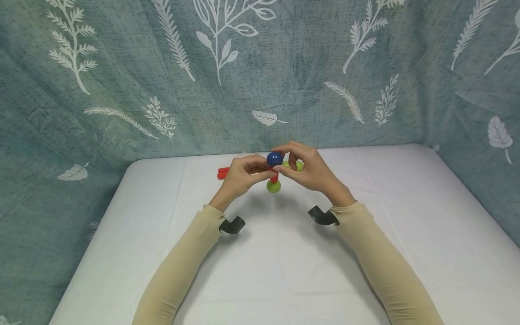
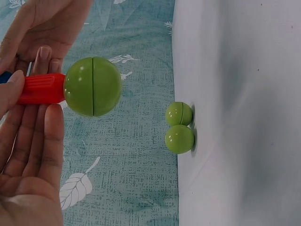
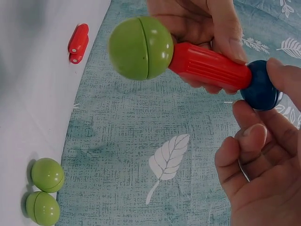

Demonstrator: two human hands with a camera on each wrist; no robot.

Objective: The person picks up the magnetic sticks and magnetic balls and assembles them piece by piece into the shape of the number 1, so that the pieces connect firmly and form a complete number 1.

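My left hand (image 1: pixel 244 174) grips a red ridged rod (image 3: pixel 210 67) between thumb and fingers, above the white table. A green ball (image 2: pixel 92 86) with a seam round it sits on the rod's lower end. At the upper end is a dark blue ball (image 1: pixel 274 158), which my right hand (image 1: pixel 307 166) pinches between thumb and fingertips. In the right wrist view the blue ball meets the rod's end. The two hands face each other, close together, with the rod upright between them in the head view.
Two more green balls (image 3: pixel 47 174) lie side by side near the table's far edge, behind my right hand. Two red rods (image 1: pixel 223 173) lie together beyond my left hand. A teal leaf-print cloth (image 1: pixel 260 90) hangs behind the white table (image 1: pixel 268 271).
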